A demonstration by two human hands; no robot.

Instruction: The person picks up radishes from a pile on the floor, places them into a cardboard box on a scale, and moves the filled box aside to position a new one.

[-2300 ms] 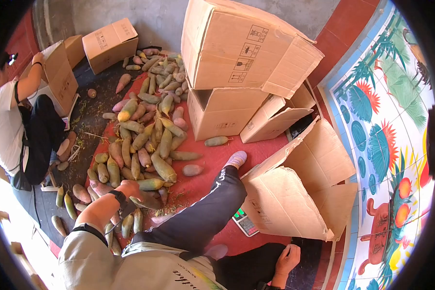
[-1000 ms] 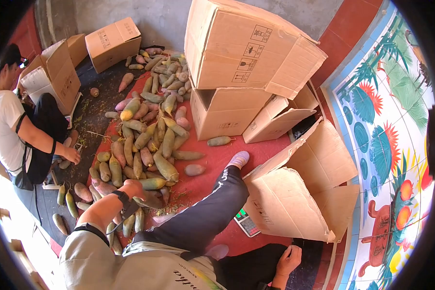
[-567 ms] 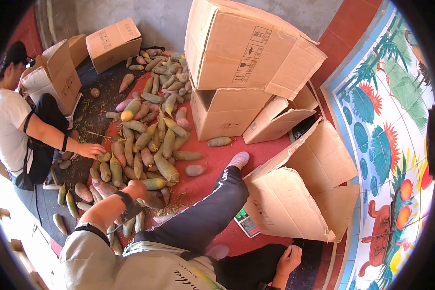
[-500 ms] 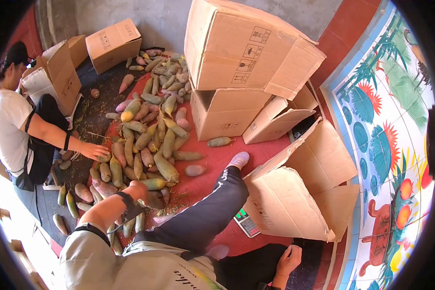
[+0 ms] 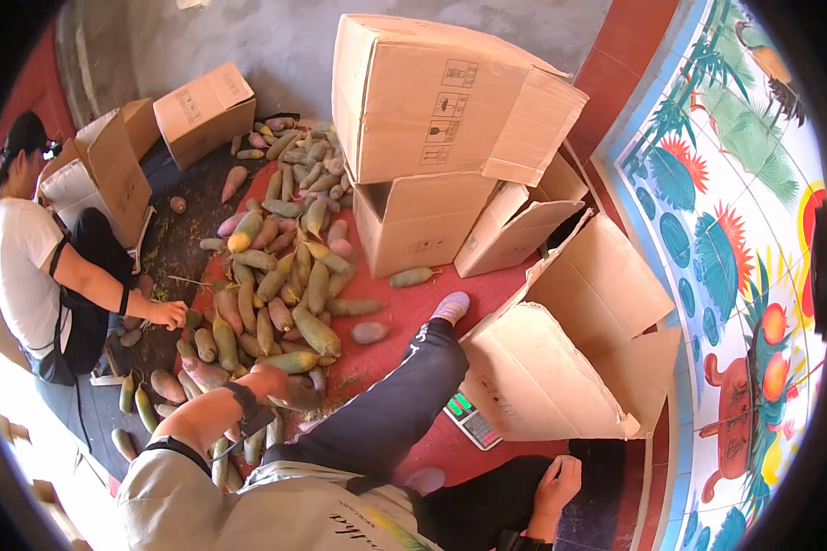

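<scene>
My left hand (image 5: 266, 380) is low over the front of a large heap of green and reddish radishes (image 5: 317, 331), its fingers closed round a dull green radish (image 5: 300, 393) and partly hidden. Close by lies a green-yellow radish (image 5: 291, 362). On the right, my right hand (image 5: 558, 481) rests at my dark-trousered knee, fingers curled in, with nothing visible in it. My leg (image 5: 390, 390) stretches between the heap and an open carton (image 5: 524, 376).
At the left a co-worker (image 5: 28, 248) sits with a hand (image 5: 168, 314) at the heap's edge. A green-lit scale (image 5: 473, 422) is partly under the open carton. Stacked cartons (image 5: 432, 110) stand behind, another box (image 5: 202, 110) at the back left. A loose radish (image 5: 412, 276) lies on the red mat (image 5: 432, 308).
The view has shifted slightly. The co-worker's hand, spread over the heap before, has drawn back a little and its fingers are bunched. My left hand stays low at the heap; my right hand stays at the knee.
</scene>
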